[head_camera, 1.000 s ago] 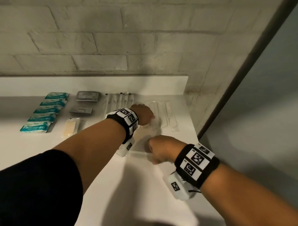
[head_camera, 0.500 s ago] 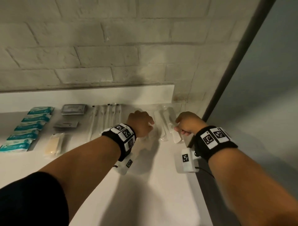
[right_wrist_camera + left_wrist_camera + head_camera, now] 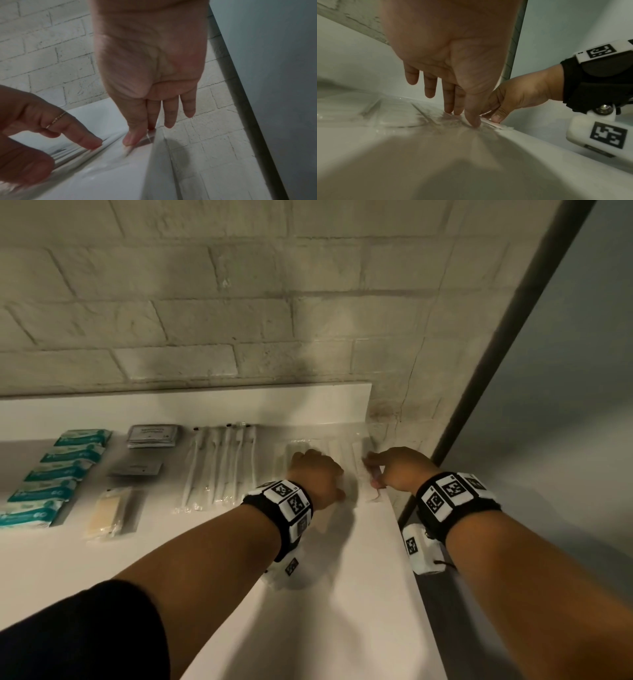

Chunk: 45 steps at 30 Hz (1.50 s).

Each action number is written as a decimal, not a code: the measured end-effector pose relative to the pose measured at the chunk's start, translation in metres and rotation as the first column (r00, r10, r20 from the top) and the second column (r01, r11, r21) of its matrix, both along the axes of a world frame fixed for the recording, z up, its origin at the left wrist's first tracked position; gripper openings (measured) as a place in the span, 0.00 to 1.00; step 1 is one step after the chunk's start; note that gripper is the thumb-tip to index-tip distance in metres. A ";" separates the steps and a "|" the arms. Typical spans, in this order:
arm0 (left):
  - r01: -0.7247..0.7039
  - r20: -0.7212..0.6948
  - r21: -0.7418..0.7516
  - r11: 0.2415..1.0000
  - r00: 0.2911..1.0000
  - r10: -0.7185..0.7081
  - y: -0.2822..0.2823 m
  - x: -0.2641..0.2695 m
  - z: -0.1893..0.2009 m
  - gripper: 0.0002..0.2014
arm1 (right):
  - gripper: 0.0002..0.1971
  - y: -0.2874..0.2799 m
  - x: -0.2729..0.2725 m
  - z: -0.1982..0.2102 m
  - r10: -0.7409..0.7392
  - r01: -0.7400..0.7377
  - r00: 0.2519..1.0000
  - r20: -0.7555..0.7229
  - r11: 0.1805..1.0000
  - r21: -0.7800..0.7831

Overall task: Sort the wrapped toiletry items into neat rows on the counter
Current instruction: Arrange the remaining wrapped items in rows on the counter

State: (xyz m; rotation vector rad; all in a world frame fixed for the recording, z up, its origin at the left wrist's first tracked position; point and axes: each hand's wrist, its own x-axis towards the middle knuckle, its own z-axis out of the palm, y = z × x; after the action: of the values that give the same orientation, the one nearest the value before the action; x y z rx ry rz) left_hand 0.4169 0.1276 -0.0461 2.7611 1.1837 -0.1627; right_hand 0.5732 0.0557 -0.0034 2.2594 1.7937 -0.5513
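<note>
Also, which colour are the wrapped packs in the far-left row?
Teal and white packs, clearest in the head view.

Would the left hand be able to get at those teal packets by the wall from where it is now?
Probably yes. The left hand presses on clear wrappers at the right; nothing stands above the flat items between it and the teal packets, far left.

Glossy clear plastic wrappers [image 3: 426, 116] crinkle under the fingertips [image 3: 471, 121]; smooth matt white counter [image 3: 359, 594] beneath, rough painted brick wall [image 3: 239, 302] beyond.
</note>
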 end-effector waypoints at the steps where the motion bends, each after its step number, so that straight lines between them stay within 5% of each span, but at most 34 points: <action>1: -0.004 0.007 -0.012 1.000 1.000 0.004 0.000 0.001 0.000 0.29 | 0.28 0.000 0.000 0.001 -0.001 0.001 1.000 0.001 1.000 0.001; 8: -0.003 0.045 -0.028 1.000 0.999 0.005 0.000 -0.002 -0.001 0.29 | 0.28 0.001 0.000 0.001 -0.004 0.004 1.000 -0.023 1.000 -0.003; 12: 0.006 0.179 0.040 0.999 0.984 -0.013 0.003 -0.014 0.001 0.26 | 0.25 -0.002 -0.003 0.000 0.034 -0.029 0.998 -0.054 0.995 0.092; 18: 0.059 -0.157 0.003 0.998 0.986 -0.058 0.001 -0.033 -0.004 0.25 | 0.26 -0.006 -0.027 -0.013 0.208 -0.206 0.978 -0.017 0.976 0.075; 25: 0.066 -0.154 -0.012 0.998 0.986 -0.068 -0.006 -0.034 -0.001 0.27 | 0.28 -0.007 -0.037 -0.008 0.139 -0.138 0.990 -0.018 0.989 0.056; 29: 0.015 -0.103 0.026 1.000 0.995 -0.012 -0.008 -0.046 0.001 0.29 | 0.30 -0.003 -0.046 -0.010 0.227 -0.224 0.974 -0.023 0.970 0.091; 33: -0.024 -0.206 -0.080 0.996 0.978 0.007 -0.008 -0.055 0.000 0.31 | 0.30 0.001 -0.061 -0.011 0.292 -0.292 0.956 -0.006 0.956 0.022; 40: -0.080 -0.133 -0.051 0.996 0.988 0.072 -0.009 -0.068 0.001 0.33 | 0.31 0.004 -0.070 -0.013 0.272 -0.272 0.962 -0.008 0.962 0.037; 45: -0.164 -0.299 -0.106 0.981 0.946 0.126 -0.010 -0.081 0.012 0.35 | 0.30 0.009 -0.093 -0.013 0.366 -0.367 0.930 0.036 0.930 0.020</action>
State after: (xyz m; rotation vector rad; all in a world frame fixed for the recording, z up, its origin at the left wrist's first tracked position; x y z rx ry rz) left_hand 0.3355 0.1177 -0.0345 2.5861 1.3835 -0.6265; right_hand 0.4807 0.0647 -0.0160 1.8626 2.1453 -0.4174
